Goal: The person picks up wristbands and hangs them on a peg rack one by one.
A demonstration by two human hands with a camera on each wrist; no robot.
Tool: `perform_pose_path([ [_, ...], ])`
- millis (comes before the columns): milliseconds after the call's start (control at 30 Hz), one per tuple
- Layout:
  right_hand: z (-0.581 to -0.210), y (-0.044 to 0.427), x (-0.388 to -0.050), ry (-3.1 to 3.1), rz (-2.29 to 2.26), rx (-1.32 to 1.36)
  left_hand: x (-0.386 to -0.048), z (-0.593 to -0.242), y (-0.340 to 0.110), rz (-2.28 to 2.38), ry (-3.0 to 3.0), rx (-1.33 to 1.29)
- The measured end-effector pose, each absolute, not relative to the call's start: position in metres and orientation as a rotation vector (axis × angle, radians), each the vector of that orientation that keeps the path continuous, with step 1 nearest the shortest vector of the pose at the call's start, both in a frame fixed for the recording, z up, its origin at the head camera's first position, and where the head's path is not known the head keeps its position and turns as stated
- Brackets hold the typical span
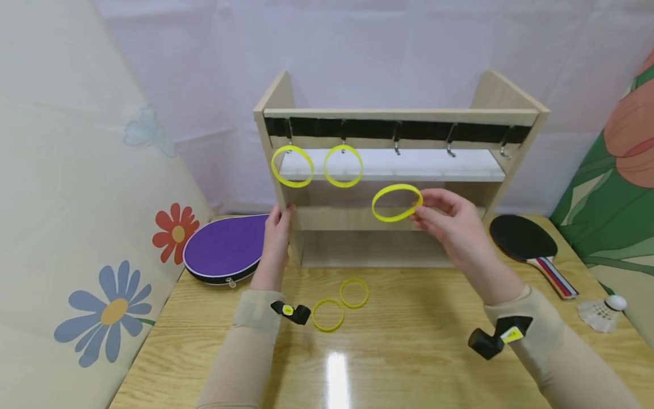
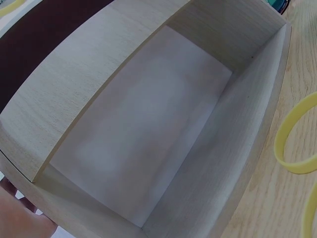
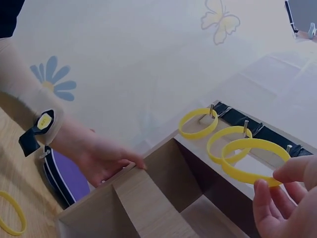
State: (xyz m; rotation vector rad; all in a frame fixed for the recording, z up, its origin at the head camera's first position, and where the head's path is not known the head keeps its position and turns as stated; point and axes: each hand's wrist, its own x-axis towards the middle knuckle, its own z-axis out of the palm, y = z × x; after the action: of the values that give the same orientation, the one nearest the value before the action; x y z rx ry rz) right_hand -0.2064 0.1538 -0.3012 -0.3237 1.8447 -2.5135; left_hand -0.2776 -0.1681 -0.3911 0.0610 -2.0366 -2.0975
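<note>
My right hand [image 1: 455,227] pinches a yellow ring [image 1: 390,219] between thumb and fingers, in front of the wooden shelf unit [image 1: 352,218] and below its middle hook [image 1: 397,149]. Two more yellow rings hang from the leftmost hooks, one ring [image 1: 293,184] at the end and another ring [image 1: 343,184] beside it. My left hand [image 1: 276,238] grips the unit's left side panel; the right wrist view shows this hand [image 3: 106,156] at the panel's edge. On the table lie two yellow rings, a nearer ring [image 1: 328,330] and a farther ring [image 1: 352,307].
Left of the unit lies a purple paddle case [image 1: 225,250]. To the right are a black table tennis paddle [image 1: 523,237] and a shuttlecock [image 1: 600,315] on the wooden table [image 1: 409,341]. A black strip [image 1: 424,130] runs behind the hooks.
</note>
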Motion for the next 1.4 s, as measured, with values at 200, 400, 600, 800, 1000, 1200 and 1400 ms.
perform_pose_path([
  [200, -0.291, 0.154, -0.206, 1.86, -2.516, -0.322, -0.276, -0.389, -0.167, -2.083, -2.053, 0.073],
  [400, -0.279, 0.154, -0.207, 1.847, -2.535, -0.26, -0.276, -0.389, -0.167, -2.087, -2.059, 0.089],
  [600, -0.274, 0.151, -0.213, 1.78, -2.596, -0.233, -0.277, -0.389, -0.168, -2.088, -2.043, 0.086],
  [800, -0.275, 0.151, -0.218, 1.712, -2.64, -0.202, -0.278, -0.39, -0.168, -2.094, -2.043, 0.082],
  [1000, -0.275, 0.15, -0.22, 1.689, -2.647, -0.183, -0.278, -0.39, -0.168, -2.096, -2.049, 0.089],
  [1200, -0.276, 0.148, -0.225, 1.675, -2.667, -0.174, -0.278, -0.39, -0.169, -2.09, -2.055, 0.08],
  [1400, -0.278, 0.147, -0.23, 1.647, -2.691, -0.162, -0.278, -0.39, -0.168, -2.088, -2.054, 0.082],
])
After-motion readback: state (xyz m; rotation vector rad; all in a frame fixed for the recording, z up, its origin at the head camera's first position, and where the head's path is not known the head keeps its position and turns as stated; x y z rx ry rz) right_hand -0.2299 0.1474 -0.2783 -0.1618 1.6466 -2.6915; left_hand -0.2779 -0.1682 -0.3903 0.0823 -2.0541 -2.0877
